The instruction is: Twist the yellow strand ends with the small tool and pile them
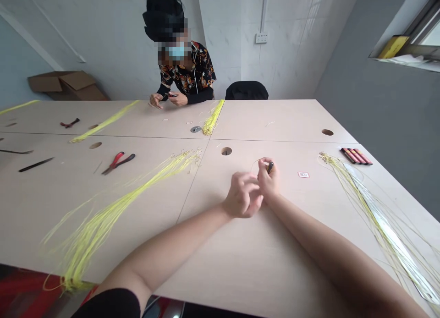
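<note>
My two hands meet above the middle of the pale wooden table point(275, 244). My right hand point(268, 178) is closed around a small dark tool with an orange tip point(270, 167), and a thin yellow wire loops from it. My left hand point(242, 195) sits just beside it with its fingers curled in a pinch; what it holds is too small to make out. A long bundle of yellow wires point(113, 208) lies on the table to my left. Another spread of thin yellow wires point(371, 212) lies to my right.
Red-handled pliers point(118, 162) lie at left, with dark tools further left. Red and black sticks point(356, 156) rest at right, and a small white tag point(303, 174) lies near my right hand. A person in a patterned shirt point(187, 75) works at the far side beside another yellow bundle point(213, 117).
</note>
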A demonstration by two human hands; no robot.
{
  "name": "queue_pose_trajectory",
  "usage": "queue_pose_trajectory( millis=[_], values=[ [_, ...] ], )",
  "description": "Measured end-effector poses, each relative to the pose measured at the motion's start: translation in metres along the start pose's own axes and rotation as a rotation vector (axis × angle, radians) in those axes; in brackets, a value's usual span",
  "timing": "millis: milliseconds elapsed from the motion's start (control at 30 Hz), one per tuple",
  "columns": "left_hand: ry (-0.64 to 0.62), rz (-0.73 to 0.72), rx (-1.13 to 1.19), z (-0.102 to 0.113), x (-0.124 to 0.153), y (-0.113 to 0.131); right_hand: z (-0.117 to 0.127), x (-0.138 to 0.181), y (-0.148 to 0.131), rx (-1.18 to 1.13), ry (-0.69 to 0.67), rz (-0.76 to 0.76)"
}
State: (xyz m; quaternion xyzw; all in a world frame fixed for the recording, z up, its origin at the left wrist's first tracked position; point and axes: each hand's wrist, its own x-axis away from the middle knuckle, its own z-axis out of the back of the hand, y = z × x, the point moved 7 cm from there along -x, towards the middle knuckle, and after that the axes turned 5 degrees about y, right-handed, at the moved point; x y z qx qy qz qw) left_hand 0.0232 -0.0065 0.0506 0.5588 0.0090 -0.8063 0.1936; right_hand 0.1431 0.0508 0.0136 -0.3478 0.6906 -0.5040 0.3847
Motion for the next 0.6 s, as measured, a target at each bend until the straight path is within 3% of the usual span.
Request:
queue_pose_trajectory(
  millis=[67,133,233,300,533,600],
  values=[
    [-0.08,-0.225,0.064,-0.003,0.002,0.021,0.009,-0.011,-0.006,-0.03,0.083,-0.002],
    [-0.17,-0.305,0.142,-0.006,0.003,0.029,0.02,-0.028,-0.016,-0.084,0.154,-0.014],
    [-0.338,-0.189,0.216,-0.016,0.003,0.024,0.042,-0.056,-0.047,-0.199,0.278,-0.015],
    [-0.409,-0.1,0.243,-0.021,0.004,0.018,0.058,-0.069,-0.081,-0.249,0.325,0.057],
    [-0.382,-0.107,0.25,-0.023,0.002,0.018,0.106,-0.06,-0.203,-0.173,0.35,0.361],
    [-0.416,-0.101,0.253,-0.024,0.002,0.019,0.134,-0.052,-0.211,-0.199,0.582,0.226]
  ],
)
